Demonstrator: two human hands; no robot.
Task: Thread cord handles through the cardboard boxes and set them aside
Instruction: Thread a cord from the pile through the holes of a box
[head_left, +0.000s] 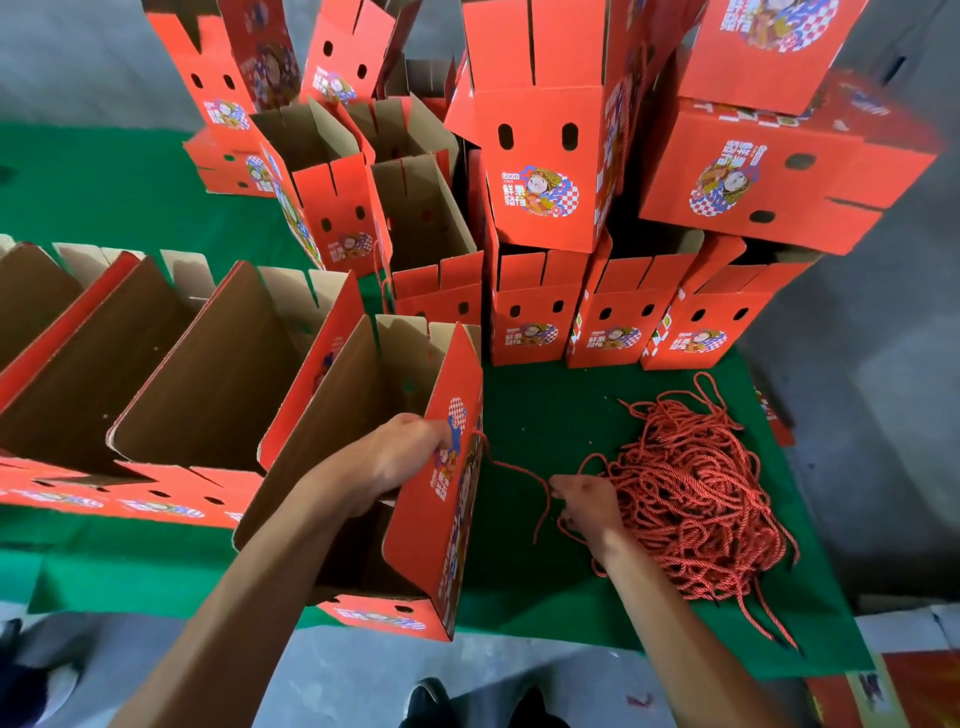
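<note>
- Left hand (400, 457) reached inside the open red box (415, 519) at the front of the bench (545, 415), fingers curled against the inner face of its right wall, near where a cord came through.
- Right hand (587, 506) rested at the left edge of the cord pile (701, 499), fingers curled round red strands; exactly which strand it pinched could not be told.
- One red cord (519, 475) ran from the box's outer right wall across the green cloth to the right hand.
- That box stood tilted at the bench's front edge, open top toward the camera.
- More open boxes (182, 374) lay in a row to its left.
- Upright red boxes (535, 312) stood in stacked rows behind, well apart from the hands.
- Dark shoes (431, 701) showed on the grey floor below.
</note>
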